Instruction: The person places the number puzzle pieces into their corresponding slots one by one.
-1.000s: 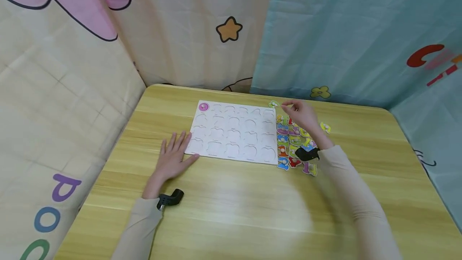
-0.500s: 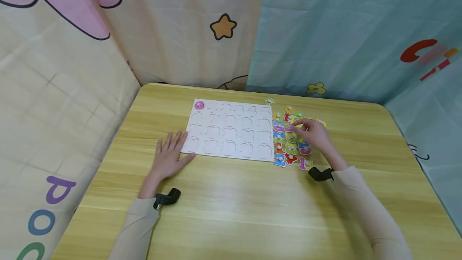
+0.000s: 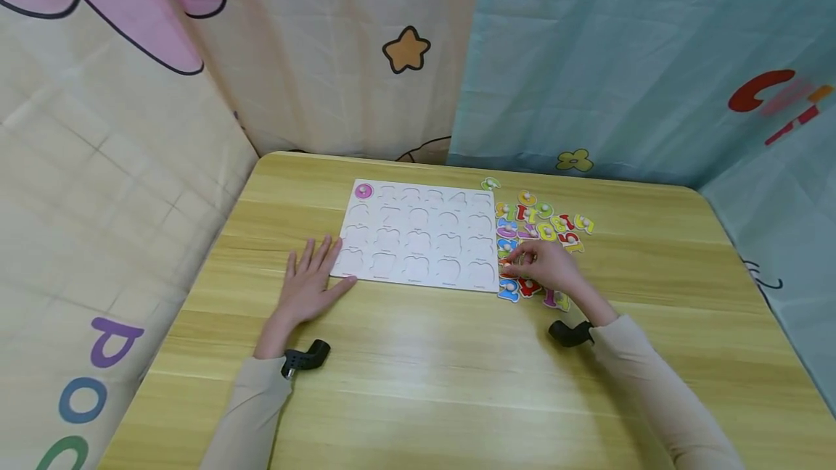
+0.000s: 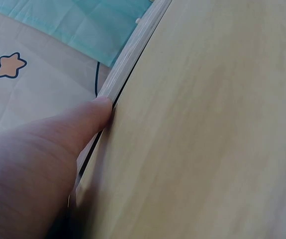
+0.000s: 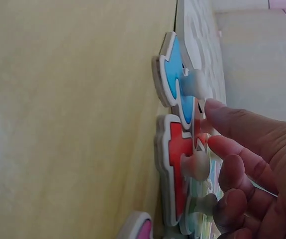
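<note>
A white puzzle board (image 3: 418, 283) lies on the table, with rows of recesses and a pink round piece (image 3: 363, 191) in its far left corner. My left hand (image 3: 307, 289) lies flat with fingers spread at the board's near left corner; its thumb (image 4: 100, 107) touches the edge. Over the knobbed number pieces, my right hand (image 3: 545, 265) has thumb and index finger round the knob of an orange number piece (image 3: 503, 272), partly hidden. Close by are a blue piece (image 5: 172, 67) and a red 4 piece (image 5: 180, 159), each with a knob.
More number pieces stand in loose columns right of the board, including a yellow one (image 3: 584, 223) and a red one (image 3: 570, 241). A green piece (image 3: 490, 183) lies by the board's far right corner. Curtains (image 3: 575, 56) hang behind the wooden table (image 3: 418, 383).
My right hand has come from the far end of the pieces toward the near side, down to the orange number piece. The left hand stays beside the board.
</note>
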